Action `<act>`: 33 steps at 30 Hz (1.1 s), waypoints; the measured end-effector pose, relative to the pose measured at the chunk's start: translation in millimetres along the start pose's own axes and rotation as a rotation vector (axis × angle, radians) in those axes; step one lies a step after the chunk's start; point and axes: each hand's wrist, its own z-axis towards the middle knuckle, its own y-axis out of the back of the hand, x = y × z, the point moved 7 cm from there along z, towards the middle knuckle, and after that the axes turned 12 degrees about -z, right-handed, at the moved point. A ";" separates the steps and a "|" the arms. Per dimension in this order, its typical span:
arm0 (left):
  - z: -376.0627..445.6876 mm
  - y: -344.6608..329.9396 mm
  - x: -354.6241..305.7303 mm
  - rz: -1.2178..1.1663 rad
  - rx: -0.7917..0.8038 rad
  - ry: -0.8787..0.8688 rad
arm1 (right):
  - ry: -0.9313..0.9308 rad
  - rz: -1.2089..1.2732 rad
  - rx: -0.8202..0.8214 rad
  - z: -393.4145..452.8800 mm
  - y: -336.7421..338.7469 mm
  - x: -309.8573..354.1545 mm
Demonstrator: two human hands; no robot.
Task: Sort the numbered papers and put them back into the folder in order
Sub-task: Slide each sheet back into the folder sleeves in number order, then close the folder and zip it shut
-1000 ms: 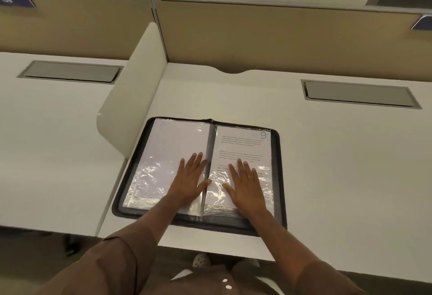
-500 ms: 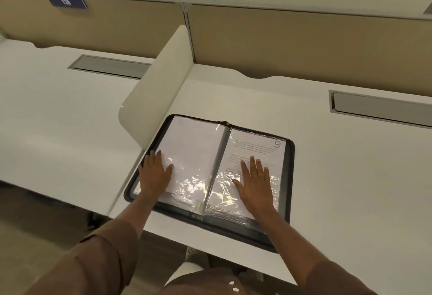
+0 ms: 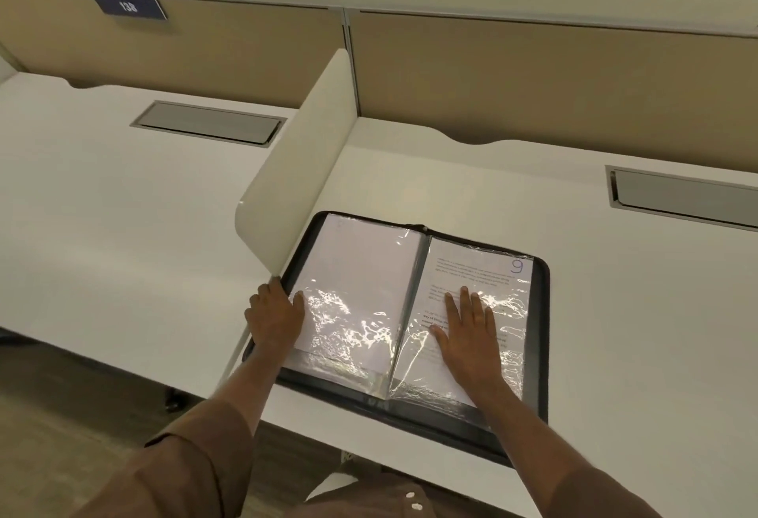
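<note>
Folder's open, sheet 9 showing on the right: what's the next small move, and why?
Probably lift the left cover with the left hand and fold it over toward the right. That hand grips the folder at its left edge, fingers curled over the rim, while the right hand presses flat on the sleeve holding the sheet marked 9. No loose papers lie on the desk, so closing looks due.

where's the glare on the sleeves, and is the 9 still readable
Head view: bright crumpled glare covers the lower half of the left sleeve and streaks the right sleeve beside the right hand; the 9 sits above it, faint but legible.
</note>
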 end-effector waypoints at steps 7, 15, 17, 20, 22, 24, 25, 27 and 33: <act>17.1 9.1 13.0 -0.199 -0.008 0.085 | -0.005 -0.009 -0.030 -3.4 -2.8 -1.2; 31.6 36.4 10.3 -0.482 0.095 0.087 | 0.011 -0.022 -0.050 -3.3 -2.6 -0.9; 37.0 48.0 8.8 -0.524 0.133 0.042 | 0.001 -0.007 -0.039 -1.0 0.9 0.6; 35.4 71.2 -1.1 -0.630 0.173 -0.032 | -0.014 0.068 -0.057 5.1 19.9 7.9; 26.4 89.8 -18.5 -0.689 0.194 -0.093 | -0.003 0.225 -0.078 9.0 40.4 18.1; 15.1 104.5 -36.4 -0.761 0.206 -0.128 | 0.014 0.455 -0.080 12.6 61.7 30.9; 9.0 110.9 -46.1 -0.795 0.217 -0.140 | 0.022 0.575 -0.081 14.0 74.0 37.8; -5.1 122.4 -68.9 -0.853 0.245 -0.175 | 0.020 0.802 -0.085 14.5 100.4 49.4; -53.5 139.0 -139.1 -1.001 0.349 -0.354 | 0.033 1.201 -0.029 4.8 168.3 68.9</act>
